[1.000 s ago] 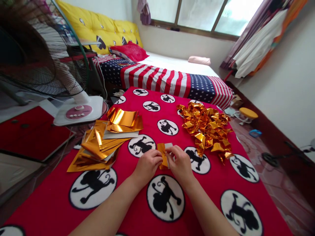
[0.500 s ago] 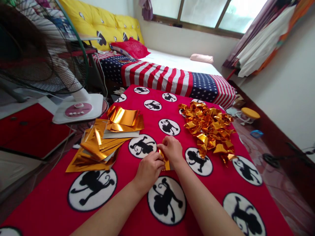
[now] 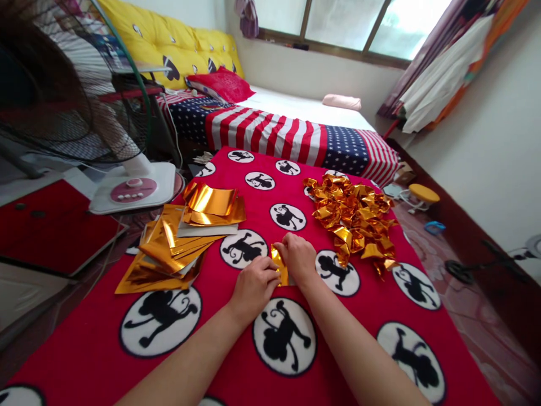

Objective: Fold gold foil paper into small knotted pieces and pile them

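Note:
A small piece of gold foil paper (image 3: pixel 279 265) lies on the red cloth (image 3: pixel 228 349) between my two hands. My left hand (image 3: pixel 256 283) has its fingers closed at the lower left edge of the piece. On the upper right side, my right hand (image 3: pixel 298 256) pinches the same piece, its fingers hiding part of it. A loose stack of flat gold sheets (image 3: pixel 169 248) rests on the cloth to the left. To the right is a heap of folded gold foil shapes (image 3: pixel 353 214).
A fan on a white base (image 3: pixel 158 186) stands at the left. Beyond the cloth is a bed with a striped and starred cover (image 3: pixel 270 132). On the floor to the right are a yellow stool (image 3: pixel 424 193) and a blue item (image 3: pixel 434 227).
The view has shifted slightly. More of the gold piece's upper part shows between my hands, and my right fingers sit a little to its right. Both hands stay at the piece.

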Demonstrator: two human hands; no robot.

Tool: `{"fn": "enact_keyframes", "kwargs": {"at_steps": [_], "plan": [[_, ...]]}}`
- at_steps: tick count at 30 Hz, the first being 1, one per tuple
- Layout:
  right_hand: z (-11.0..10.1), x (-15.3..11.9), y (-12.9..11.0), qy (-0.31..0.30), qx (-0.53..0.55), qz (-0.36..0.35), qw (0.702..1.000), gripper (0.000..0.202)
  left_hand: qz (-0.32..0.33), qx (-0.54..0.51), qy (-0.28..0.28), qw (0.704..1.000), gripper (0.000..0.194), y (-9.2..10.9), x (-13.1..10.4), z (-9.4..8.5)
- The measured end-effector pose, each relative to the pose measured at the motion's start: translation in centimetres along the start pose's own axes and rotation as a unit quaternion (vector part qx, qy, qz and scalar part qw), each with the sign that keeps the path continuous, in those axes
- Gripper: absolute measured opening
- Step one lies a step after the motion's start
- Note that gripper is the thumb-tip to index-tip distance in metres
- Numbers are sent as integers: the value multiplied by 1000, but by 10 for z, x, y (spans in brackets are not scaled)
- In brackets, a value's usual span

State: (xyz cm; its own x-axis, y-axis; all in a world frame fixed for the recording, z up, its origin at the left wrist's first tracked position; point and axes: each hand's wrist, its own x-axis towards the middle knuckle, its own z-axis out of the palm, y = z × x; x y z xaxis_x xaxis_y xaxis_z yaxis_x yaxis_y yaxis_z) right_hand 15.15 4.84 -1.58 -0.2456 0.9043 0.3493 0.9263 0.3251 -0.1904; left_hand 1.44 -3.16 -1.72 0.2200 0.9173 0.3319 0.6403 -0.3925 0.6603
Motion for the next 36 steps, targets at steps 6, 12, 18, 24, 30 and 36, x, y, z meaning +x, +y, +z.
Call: {"fn": "enact_keyframes", "kwargs": {"at_steps": [6,12,18,24,30,36], "plan": [[-16,-5,16,129,84,31,988,7,-4,-17,12,1000,10,-3,0,-1],[-42,-70,-5,-12,241,-73,968,8,10,-28,7,1000,14,-5,1,-3],[-32,-95,1,2,316,-15,948,23,45,-73,-5,996,39,-12,1,-7],[-36,-85,1,-10,375,-18,927,26,66,-80,-1,995,30,-15,4,-11],[-33,-84,0,-12,377,-10,926,28,97,-37,-3,995,20,-15,7,-11],[-28,-88,-1,10,370,-12,929,17,127,19,-11,992,19,-6,5,-21]]}}
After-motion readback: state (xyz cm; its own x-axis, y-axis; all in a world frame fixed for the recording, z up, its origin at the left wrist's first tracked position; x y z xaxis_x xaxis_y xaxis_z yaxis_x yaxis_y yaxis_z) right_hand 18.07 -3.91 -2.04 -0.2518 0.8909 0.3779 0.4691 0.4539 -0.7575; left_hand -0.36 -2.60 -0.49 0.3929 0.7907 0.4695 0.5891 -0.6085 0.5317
